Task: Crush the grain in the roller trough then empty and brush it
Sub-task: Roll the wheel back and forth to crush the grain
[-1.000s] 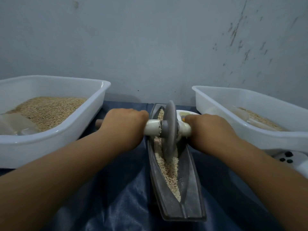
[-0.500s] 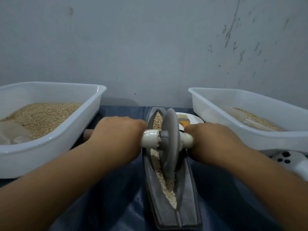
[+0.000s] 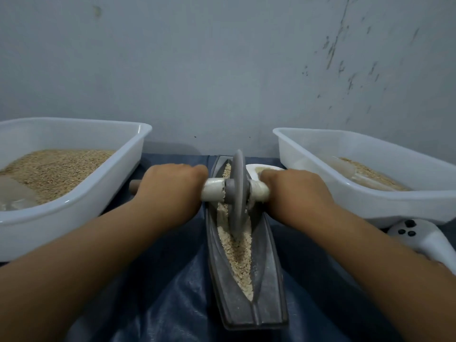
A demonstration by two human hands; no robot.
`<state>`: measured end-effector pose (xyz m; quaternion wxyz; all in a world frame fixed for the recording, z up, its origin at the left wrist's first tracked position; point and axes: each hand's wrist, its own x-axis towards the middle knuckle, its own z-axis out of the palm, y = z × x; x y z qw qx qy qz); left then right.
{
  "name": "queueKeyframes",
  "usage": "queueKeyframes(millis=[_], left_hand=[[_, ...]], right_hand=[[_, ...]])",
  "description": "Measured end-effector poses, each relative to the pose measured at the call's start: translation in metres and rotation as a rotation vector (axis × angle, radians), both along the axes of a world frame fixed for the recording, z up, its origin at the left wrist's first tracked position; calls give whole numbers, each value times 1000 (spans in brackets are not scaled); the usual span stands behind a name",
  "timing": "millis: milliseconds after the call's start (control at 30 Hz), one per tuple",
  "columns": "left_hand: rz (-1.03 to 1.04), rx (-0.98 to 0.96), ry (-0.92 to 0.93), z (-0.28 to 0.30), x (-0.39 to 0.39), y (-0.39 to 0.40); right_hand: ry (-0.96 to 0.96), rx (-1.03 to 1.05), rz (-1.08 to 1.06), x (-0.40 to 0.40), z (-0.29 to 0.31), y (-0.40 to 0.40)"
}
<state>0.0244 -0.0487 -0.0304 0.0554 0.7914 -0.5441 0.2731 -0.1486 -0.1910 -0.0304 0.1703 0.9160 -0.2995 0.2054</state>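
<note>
At centre of the counter (image 3: pixel 158 304), left hand (image 3: pixel 170 191) is curled tight round the left end of the roller's handle (image 3: pixel 213 190), knuckles up, and a grey stub of the handle pokes out past its outer side. Right hand (image 3: pixel 296 191) is wrapped round the right end the same way. Both forearms reach in from the bottom corners.

Between the hands the grey wheel (image 3: pixel 238 191) stands upright on edge, its lower rim down in the trough (image 3: pixel 269 280). White sleeves cover the handle on either side of the wheel hub, dusted with meal.

Trough is a long dark boat-shaped piece running away from the person, near end blunt, far end narrowing toward the wall (image 3: pixel 222 70). Grain (image 3: pixel 238 257) lies in its middle groove, pale and broken, both in front of the wheel and behind it toward the far tip.

Counter is covered with a dark blue sheet, creased near the person.

Left of the trough, a white tub (image 3: pixel 74 201) holds a deep bed of whole tan grain, with a clear scoop partly seen at its near left. Right of the trough, a second white tub (image 3: pixel 370 201) holds a thinner layer of grain and another clear scoop. Small white dish (image 3: pixel 253 167) sits just behind the right hand, mostly hidden. White controller (image 3: pixel 419 238) with dark buttons lies at the right, just in front of the second tub.
</note>
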Motion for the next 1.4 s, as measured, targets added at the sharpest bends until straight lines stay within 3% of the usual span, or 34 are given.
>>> queueKeyframes(millis=[167, 333, 433, 600, 700, 933, 1233, 1400], left_hand=[[4, 101, 13, 15, -31, 36], [-2, 188, 58, 23, -38, 55], [17, 177, 72, 18, -32, 42], [50, 17, 49, 3, -5, 0], [65, -33, 25, 2, 8, -19], [38, 4, -20, 1, -2, -2], [14, 181, 80, 19, -35, 59], [32, 174, 81, 17, -32, 55]], right_hand=[[182, 255, -14, -37, 19, 36], [270, 374, 26, -55, 35, 51], [279, 338, -10, -40, 28, 38], [14, 23, -18, 5, 3, -2], [-29, -25, -16, 22, 0, -19], [2, 17, -4, 3, -1, -5], [289, 249, 9, -56, 40, 58], [268, 244, 10, -46, 36, 50]])
